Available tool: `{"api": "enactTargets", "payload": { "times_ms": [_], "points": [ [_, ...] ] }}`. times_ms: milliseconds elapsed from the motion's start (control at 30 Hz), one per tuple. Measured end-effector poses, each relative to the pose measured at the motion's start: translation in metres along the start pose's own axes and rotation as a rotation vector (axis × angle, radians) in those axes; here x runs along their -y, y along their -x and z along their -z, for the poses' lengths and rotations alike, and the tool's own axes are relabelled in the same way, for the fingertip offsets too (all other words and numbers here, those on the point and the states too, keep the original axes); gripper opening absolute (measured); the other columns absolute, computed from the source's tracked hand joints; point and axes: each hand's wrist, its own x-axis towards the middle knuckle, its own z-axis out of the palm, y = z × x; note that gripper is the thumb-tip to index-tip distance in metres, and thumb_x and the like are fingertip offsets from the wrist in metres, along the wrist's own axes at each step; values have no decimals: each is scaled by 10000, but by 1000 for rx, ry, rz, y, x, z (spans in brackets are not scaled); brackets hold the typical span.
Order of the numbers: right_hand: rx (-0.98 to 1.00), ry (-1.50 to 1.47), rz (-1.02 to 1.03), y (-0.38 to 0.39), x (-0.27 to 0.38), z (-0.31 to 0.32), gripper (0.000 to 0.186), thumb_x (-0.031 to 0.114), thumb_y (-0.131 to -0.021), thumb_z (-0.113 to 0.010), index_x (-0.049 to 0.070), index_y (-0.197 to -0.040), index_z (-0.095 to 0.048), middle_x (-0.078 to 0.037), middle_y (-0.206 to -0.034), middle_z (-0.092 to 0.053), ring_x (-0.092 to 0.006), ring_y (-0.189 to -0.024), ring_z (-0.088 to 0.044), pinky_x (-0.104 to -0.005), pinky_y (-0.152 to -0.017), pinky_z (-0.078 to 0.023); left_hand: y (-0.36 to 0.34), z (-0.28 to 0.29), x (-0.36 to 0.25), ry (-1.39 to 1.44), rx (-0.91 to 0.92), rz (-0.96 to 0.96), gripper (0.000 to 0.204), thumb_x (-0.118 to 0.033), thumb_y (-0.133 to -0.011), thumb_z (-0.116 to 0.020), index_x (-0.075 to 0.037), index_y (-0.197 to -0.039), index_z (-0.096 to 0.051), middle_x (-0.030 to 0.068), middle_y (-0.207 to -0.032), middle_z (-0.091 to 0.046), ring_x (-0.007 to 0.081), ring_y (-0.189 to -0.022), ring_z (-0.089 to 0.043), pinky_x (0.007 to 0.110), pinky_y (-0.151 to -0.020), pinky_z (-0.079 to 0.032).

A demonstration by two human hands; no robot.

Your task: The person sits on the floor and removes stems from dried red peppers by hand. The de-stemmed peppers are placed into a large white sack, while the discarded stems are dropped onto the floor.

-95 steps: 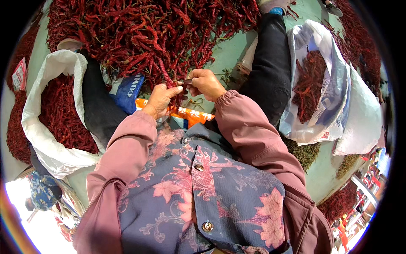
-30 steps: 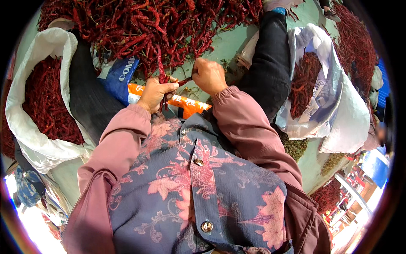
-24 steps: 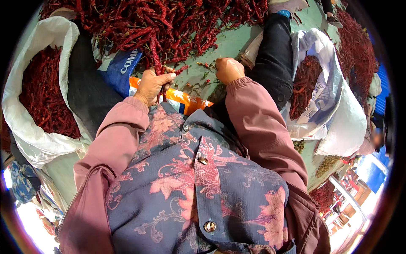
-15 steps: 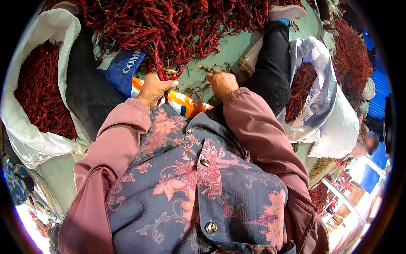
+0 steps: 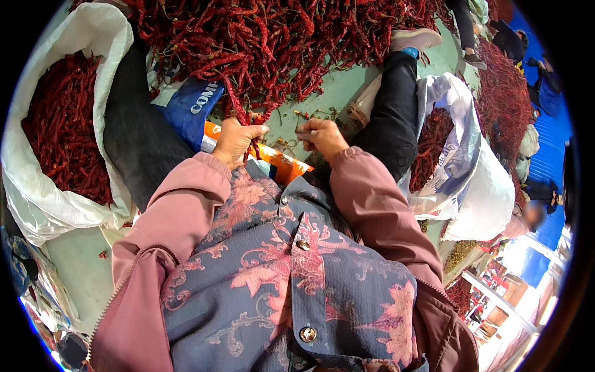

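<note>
My left hand is closed round several dried red chili peppers, whose ends stick out below the thumb and above the fist. It is beside the near edge of a large heap of dried chilies. To its right, my right hand is closed in a pinch, its fingertips pointing at the left hand with a gap between the two. Whatever lies in that pinch is too small to tell. Bits of stem and leaf are scattered on the pale green floor between the hands.
An open white sack of chilies stands by my left leg, another white sack by my right. Blue and orange printed packaging lies under my left hand. More chilies are heaped at far right, with people nearby.
The view has shifted slightly, and both hands appear a little lower and further right. My right thumb and fingers now reach further toward the left hand, which still grips chilies.
</note>
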Motion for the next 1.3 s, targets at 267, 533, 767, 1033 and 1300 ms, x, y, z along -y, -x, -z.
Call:
{"api": "enactTargets", "payload": {
  "times_ms": [267, 533, 767, 1033, 1300],
  "points": [
    [147, -407, -28, 18, 4, -42, 85, 101, -846, -574, 20, -848, -602, -25, -696, -588, -78, -526, -526, -220, -509, -471, 6, -18, 5, 119, 26, -32, 180, 94, -725, -601, 10, -884, -591, 78, -806, -624, 154, -724, -610, 270, -678, -516],
    [75, -423, 56, 28, 11, -42, 132, -12, -764, -509, 22, -870, -580, -30, -701, -560, -96, -533, -510, -226, -525, -444, 13, -21, 0, 81, 43, 6, 194, 97, -723, -600, 0, -888, -578, 68, -793, -610, 160, -671, -609, 269, -634, -524],
    [95, -472, 108, 22, 3, -43, 130, 6, -783, -498, 43, -883, -573, -13, -700, -544, -89, -546, -499, -222, -516, -432, 14, -21, -3, 42, 53, 75, 167, 66, -735, -600, 5, -891, -596, 64, -784, -619, 149, -651, -595, 270, -609, -505],
    [185, -650, -6, 23, 8, -44, 90, 22, -805, -502, 55, -869, -556, -13, -707, -540, -94, -568, -500, -234, -547, -457, 14, -25, -3, -7, 75, 60, 162, 54, -725, -611, 2, -878, -608, 51, -767, -617, 129, -631, -579, 250, -591, -487],
    [173, -696, 38, 20, 8, -45, 53, 6, -809, -513, 42, -834, -543, -28, -710, -550, -106, -564, -509, -234, -536, -451, 11, -21, 0, 9, 59, 88, 162, 50, -740, -608, 11, -897, -608, 58, -796, -627, 142, -666, -593, 262, -631, -494]
  ]
}}
